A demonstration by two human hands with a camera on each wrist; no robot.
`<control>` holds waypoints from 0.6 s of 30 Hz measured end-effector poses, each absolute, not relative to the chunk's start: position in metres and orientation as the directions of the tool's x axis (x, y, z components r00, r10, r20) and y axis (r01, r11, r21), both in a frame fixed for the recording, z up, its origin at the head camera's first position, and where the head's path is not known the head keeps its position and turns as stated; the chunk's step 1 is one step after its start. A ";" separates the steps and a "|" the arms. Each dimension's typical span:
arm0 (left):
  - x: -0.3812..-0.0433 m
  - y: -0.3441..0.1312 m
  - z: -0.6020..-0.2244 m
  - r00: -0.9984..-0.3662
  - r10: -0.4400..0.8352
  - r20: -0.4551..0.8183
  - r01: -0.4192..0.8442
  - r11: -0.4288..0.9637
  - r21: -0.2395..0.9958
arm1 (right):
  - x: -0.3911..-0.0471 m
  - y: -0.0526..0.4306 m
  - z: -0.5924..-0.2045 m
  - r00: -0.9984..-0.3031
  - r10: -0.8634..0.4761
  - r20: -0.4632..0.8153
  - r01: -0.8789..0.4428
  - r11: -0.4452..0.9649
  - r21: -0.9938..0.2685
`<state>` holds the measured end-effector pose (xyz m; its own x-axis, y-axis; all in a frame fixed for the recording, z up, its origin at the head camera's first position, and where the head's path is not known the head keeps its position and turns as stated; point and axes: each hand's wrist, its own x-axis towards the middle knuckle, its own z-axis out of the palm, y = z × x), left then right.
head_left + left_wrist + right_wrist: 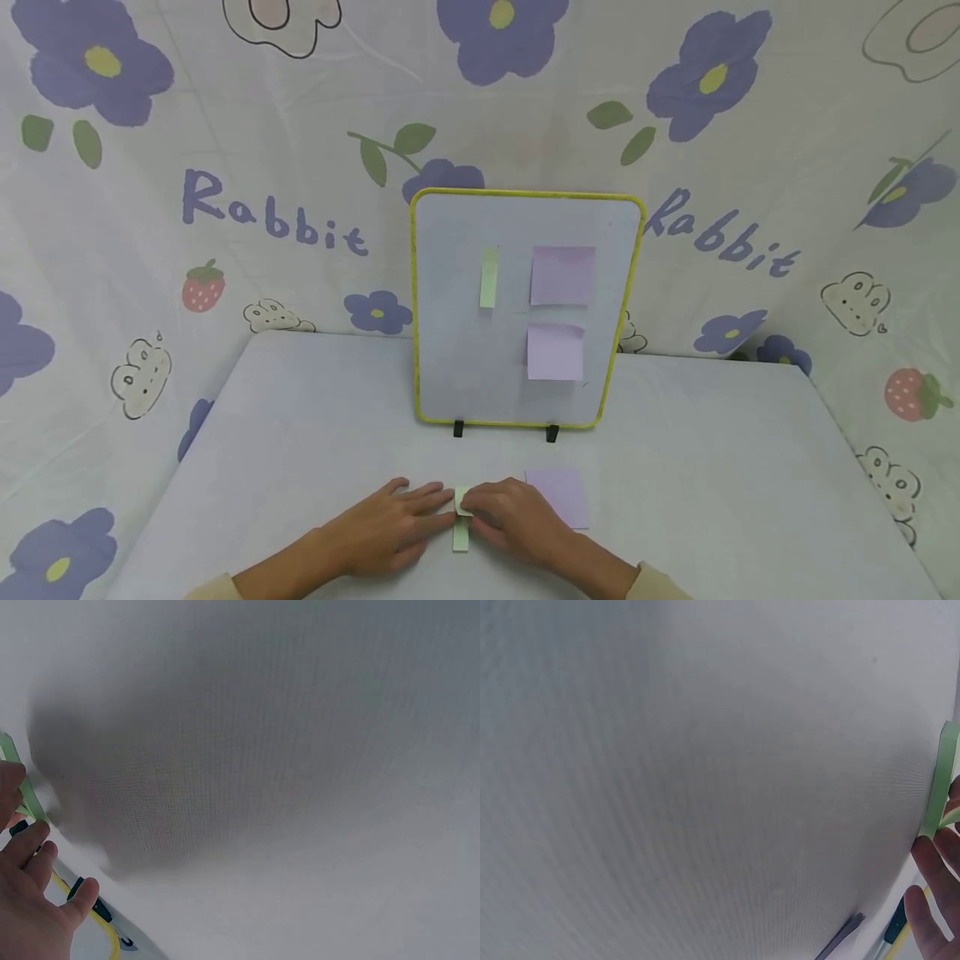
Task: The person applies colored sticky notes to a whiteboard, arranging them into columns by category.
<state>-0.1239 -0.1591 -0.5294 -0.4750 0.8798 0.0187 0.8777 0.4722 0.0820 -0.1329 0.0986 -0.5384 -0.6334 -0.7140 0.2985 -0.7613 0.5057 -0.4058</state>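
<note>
A narrow green sticky note pad [461, 537] lies on the table between both hands. My right hand [521, 518] pinches the far end of its top sheet [462, 500], which curls up off the pad. The lifted green strip [951, 817] shows beside the fingers in the right wrist view. My left hand [390, 527] lies palm down with fingers extended, fingertips right at the pad's left edge. In the left wrist view, the pad [31, 796] is partly hidden behind fingers. Just beyond the right hand lies a purple sticky note pad [562, 497], partly covered by that hand.
A whiteboard [457, 367] with a yellow frame stands behind the hands on black feet [552, 433]. It bears a green strip note [489, 277] and two purple notes, an upper one [562, 277] and a lower one [555, 353]. A patterned cloth [300, 167] hangs behind the table [720, 475].
</note>
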 end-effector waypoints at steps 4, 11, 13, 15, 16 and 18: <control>-0.123 -0.157 -0.529 -0.483 0.875 0.037 0.874 0.480 0.074 | -0.133 0.098 -0.538 -0.629 -0.711 0.316 -0.766 0.495 -0.411; -0.121 -0.155 -0.531 -0.504 0.862 0.049 0.862 0.499 0.091 | -0.135 0.098 -0.536 -0.646 -0.693 0.319 -0.754 0.517 -0.405; -0.121 -0.155 -0.532 -0.502 0.863 0.059 0.863 0.496 0.093 | -0.137 0.097 -0.535 -0.662 -0.676 0.323 -0.741 0.525 -0.419; -0.122 -0.155 -0.533 -0.503 0.862 0.067 0.863 0.497 0.096 | -0.139 0.097 -0.533 -0.683 -0.653 0.327 -0.722 0.536 -0.438; -0.122 -0.154 -0.533 -0.503 0.861 0.074 0.863 0.495 0.100 | -0.140 0.097 -0.532 -0.694 -0.640 0.330 -0.712 0.539 -0.450; -0.123 -0.153 -0.532 -0.500 0.861 0.093 0.864 0.491 0.108 | -0.143 0.096 -0.529 -0.711 -0.612 0.346 -0.696 0.544 -0.468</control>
